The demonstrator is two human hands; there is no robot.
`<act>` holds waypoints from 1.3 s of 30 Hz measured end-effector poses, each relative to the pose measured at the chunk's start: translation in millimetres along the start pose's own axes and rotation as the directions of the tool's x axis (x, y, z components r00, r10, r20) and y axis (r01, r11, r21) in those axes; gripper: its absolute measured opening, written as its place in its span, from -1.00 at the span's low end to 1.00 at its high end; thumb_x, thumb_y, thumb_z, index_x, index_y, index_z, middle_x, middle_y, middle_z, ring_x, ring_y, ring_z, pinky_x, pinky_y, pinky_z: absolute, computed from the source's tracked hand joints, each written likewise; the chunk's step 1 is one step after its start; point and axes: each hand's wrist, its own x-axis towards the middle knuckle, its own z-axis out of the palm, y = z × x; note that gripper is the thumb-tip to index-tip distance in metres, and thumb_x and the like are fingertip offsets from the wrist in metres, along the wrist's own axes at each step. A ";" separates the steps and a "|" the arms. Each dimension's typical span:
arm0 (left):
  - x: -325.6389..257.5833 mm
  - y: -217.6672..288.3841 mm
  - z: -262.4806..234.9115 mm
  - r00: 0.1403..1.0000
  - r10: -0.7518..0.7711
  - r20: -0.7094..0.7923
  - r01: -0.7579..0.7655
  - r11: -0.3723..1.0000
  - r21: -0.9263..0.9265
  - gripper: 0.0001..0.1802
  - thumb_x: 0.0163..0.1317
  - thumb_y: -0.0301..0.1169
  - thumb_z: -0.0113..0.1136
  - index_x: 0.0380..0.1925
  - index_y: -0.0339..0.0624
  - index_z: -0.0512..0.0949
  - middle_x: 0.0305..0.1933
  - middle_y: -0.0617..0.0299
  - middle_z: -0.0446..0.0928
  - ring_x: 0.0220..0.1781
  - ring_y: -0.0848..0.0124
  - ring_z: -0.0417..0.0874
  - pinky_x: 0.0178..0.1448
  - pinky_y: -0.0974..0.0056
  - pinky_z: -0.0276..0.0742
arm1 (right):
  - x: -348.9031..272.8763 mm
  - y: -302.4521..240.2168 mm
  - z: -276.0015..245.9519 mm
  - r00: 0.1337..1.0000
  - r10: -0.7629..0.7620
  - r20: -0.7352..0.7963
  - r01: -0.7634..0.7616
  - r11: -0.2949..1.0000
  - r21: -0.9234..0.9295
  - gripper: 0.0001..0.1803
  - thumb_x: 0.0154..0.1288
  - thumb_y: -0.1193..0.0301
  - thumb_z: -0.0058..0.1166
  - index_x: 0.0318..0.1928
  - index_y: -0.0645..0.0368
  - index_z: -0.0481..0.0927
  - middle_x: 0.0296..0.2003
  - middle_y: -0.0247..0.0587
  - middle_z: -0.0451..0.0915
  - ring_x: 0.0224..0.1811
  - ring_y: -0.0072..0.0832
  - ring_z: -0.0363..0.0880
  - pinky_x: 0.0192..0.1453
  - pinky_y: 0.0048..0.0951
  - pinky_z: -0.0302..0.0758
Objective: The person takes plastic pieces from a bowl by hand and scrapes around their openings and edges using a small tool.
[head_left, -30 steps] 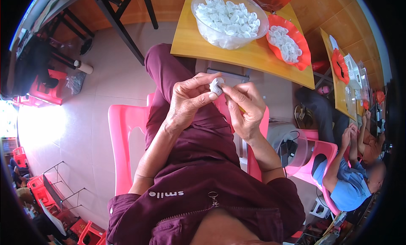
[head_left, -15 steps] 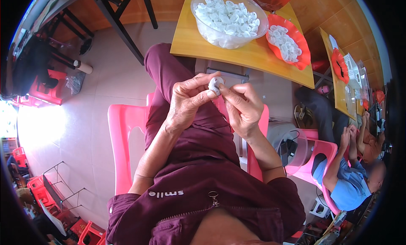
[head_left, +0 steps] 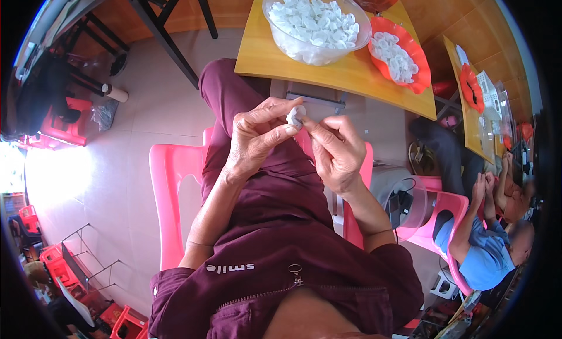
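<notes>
Between my two hands, above my lap, is a small round white plastic piece [head_left: 296,115]. My left hand [head_left: 257,134] pinches it at its edge between thumb and forefinger. From the other side, my right hand [head_left: 336,146] presses thumb and forefinger together at the piece's face; whether a smaller part sits in that pinch is hidden. Beyond my hands, on a yellow table [head_left: 281,67], a clear bowl [head_left: 310,55] is heaped with small white plastic pieces [head_left: 316,23]. Beside it, a red scalloped dish [head_left: 418,64] carries more translucent white pieces [head_left: 393,55].
A pink chair [head_left: 167,204] frames my seat on both sides. At right, a person in blue [head_left: 483,257] sits on another pink chair [head_left: 442,207] by a second yellow table [head_left: 468,119]. Black table legs [head_left: 164,40] stand at upper left, and a folding metal frame [head_left: 88,257] at lower left.
The white piece has tilted in my fingers, showing more edge-on, and moved very slightly left. Both hands keep nearly the same place and grip.
</notes>
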 end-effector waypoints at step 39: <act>5.5 -13.9 -11.7 0.997 -0.061 0.038 0.064 0.995 -0.074 -0.62 0.12 -0.45 0.26 -0.04 -0.31 0.53 -0.19 0.25 0.52 -0.21 0.55 0.47 -0.06 0.44 0.43 | -2.5 -7.8 -1.9 0.998 0.049 0.049 -0.043 0.993 -0.112 -0.52 -0.10 0.68 0.13 -0.07 0.07 0.62 -0.49 -0.34 0.37 -0.60 -0.49 0.43 -0.58 -0.46 0.37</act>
